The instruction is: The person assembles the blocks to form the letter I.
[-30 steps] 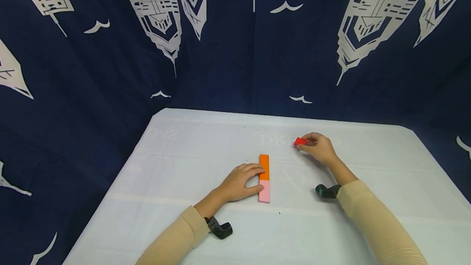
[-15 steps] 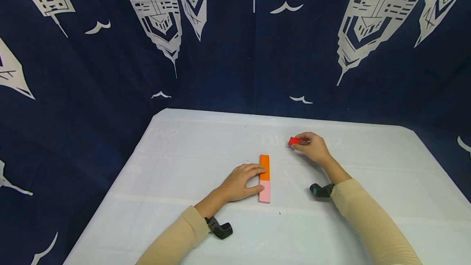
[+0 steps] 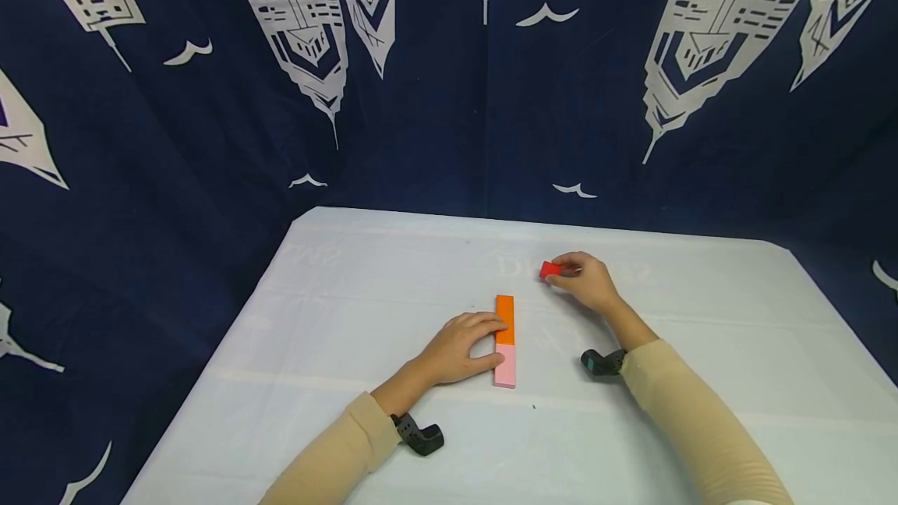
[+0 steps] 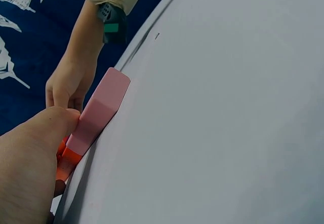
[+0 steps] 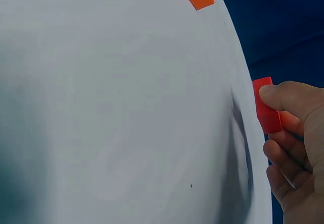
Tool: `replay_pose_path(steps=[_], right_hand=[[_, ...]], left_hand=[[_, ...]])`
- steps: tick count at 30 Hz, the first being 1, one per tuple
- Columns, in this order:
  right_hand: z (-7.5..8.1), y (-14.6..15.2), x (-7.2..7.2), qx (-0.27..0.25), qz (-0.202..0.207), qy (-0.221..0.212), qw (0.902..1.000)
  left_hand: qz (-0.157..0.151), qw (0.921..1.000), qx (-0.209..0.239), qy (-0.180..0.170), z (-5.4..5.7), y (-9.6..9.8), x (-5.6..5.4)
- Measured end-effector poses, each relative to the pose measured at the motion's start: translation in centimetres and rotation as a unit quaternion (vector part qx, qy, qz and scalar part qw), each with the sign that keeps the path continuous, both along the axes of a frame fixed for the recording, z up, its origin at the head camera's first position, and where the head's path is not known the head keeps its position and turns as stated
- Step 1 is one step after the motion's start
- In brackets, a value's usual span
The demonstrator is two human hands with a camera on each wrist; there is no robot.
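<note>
An orange block and a pink block lie end to end in a line on the white table, the orange one farther away. My left hand rests against their left side, its thumb touching the pink block and its fingertips the orange one. In the left wrist view the thumb lies along the pink block. To the right and farther back, my right hand pinches a small red block between thumb and fingers. The right wrist view shows the thumb on the red block.
A white-covered table spreads under both hands. Behind it hangs a dark blue cloth printed with white buildings and birds. Each wrist wears a black band with a camera mount.
My right hand has moved left with the red block, toward the orange and pink blocks. The left hand and those two blocks have stayed in place.
</note>
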State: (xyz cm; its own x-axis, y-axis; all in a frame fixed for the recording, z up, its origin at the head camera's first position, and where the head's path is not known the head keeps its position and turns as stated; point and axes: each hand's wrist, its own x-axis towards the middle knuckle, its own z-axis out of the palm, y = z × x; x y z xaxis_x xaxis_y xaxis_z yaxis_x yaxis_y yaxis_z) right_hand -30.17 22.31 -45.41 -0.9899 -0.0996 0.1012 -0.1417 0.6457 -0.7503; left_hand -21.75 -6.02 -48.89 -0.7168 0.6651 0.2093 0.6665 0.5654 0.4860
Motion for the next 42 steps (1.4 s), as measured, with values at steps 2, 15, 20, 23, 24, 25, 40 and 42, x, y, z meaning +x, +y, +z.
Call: replay_pose_path(steps=[2,15,20,23,24,25,40,42], right_hand=[[-0.1,-0.1,-0.1,-0.003,0.000,0.004,1.0000],[-0.3,-1.3,0.0,-0.003,0.022,0.031,0.9993],[-0.3,-1.9,0.1,0.000,0.026,0.031,0.9992],[-0.4,-2.2,0.0,-0.002,0.029,0.031,0.9991],[-0.4,-2.3,0.0,-0.004,0.029,0.030,0.9991],[-0.4,-2.4,0.0,-0.006,0.030,0.030,0.9991],[-0.5,-3.9,0.2,-0.012,0.047,0.042,0.9979],[-0.5,-4.0,0.1,-0.012,0.049,0.041,0.9979]], left_hand=[[0.000,1.0000,0.001,0.005,0.0,0.0,0.0],[0.005,0.9999,-0.002,-0.009,0.0,0.1,0.0],[0.002,1.0000,-0.002,-0.006,0.1,0.1,0.1],[-0.002,1.0000,0.003,0.002,0.2,0.0,0.1],[-0.003,1.0000,0.005,0.004,0.2,0.0,0.1],[-0.003,1.0000,0.007,0.005,0.2,0.0,0.0],[0.001,1.0000,0.004,-0.001,0.2,0.0,0.0],[0.001,1.0000,0.005,-0.001,0.2,0.0,0.0]])
